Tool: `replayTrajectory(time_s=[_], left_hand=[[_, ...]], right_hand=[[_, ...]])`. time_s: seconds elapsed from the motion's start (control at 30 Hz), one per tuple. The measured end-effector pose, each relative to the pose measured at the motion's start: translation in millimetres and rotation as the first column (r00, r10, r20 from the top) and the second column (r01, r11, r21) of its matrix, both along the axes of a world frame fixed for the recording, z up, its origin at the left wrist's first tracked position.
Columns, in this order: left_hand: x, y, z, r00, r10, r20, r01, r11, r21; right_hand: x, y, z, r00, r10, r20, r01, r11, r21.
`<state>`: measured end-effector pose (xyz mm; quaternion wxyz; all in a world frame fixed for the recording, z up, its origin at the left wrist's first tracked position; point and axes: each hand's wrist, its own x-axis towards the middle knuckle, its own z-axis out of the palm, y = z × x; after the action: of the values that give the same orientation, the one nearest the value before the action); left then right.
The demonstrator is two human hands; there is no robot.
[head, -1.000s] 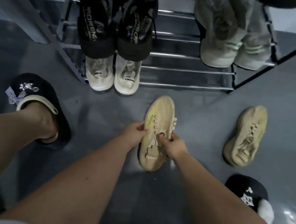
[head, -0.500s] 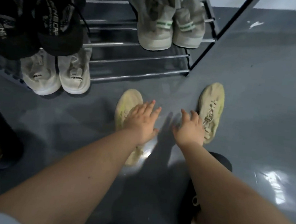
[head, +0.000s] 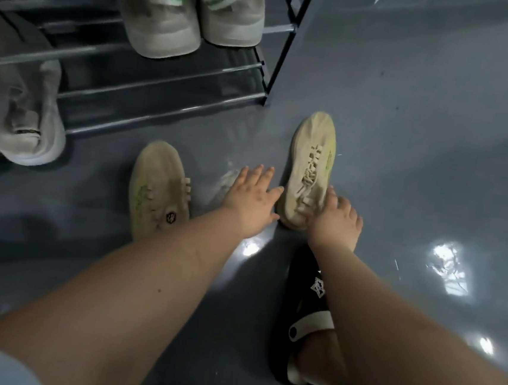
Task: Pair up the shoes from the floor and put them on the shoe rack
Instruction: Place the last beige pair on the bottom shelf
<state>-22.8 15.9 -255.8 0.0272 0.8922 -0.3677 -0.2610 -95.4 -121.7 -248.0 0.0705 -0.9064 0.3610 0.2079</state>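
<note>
Two beige lace-up shoes lie apart on the grey floor in front of the shoe rack [head: 163, 86]. The left beige shoe [head: 158, 189] lies free, partly behind my left forearm. Further right lies the right beige shoe [head: 311, 160], toe pointing away. My right hand [head: 337, 220] sits on its heel end with fingers curled over it. My left hand [head: 252, 201] is beside the same heel, fingers straight and spread, thumb tip at the shoe's side.
A grey pair with green stripes [head: 181, 27] stands on an upper rack shelf, and pale shoes [head: 26, 127] stick out at the lower left. My foot in a black slipper [head: 306, 315] stands under my right forearm. The rack's right post [head: 277, 70] is near the right beige shoe.
Both hands let go of the left beige shoe and moved right. The right hand has now reached the heel of the right beige shoe. The view swung rightward.
</note>
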Motion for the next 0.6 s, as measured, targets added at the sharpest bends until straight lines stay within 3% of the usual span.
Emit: replayTrajectory(time_s=[0.2, 0.4, 0.6], left_hand=[[5.1, -23.6, -5.9, 1.000, -0.002, -0.022, 0.003, 0.998, 0.062], [7.8, -30.2, -8.5, 0.966, 0.158, -0.205, -0.159, 0.987, 0.012], [22.1, -4.2, 3.1, 0.929, 0.310, -0.202, -0.323, 0.946, -0.032]], right_hand=[[7.6, -7.2, -5.0, 0.990, -0.112, -0.083, 0.122, 0.984, 0.127], [9.8, -6.5, -9.2, 0.934, -0.356, 0.010, 0.314, 0.837, 0.448], [19.5, 21.7, -5.2, 0.900, -0.432, 0.067, 0.306, 0.732, 0.609]])
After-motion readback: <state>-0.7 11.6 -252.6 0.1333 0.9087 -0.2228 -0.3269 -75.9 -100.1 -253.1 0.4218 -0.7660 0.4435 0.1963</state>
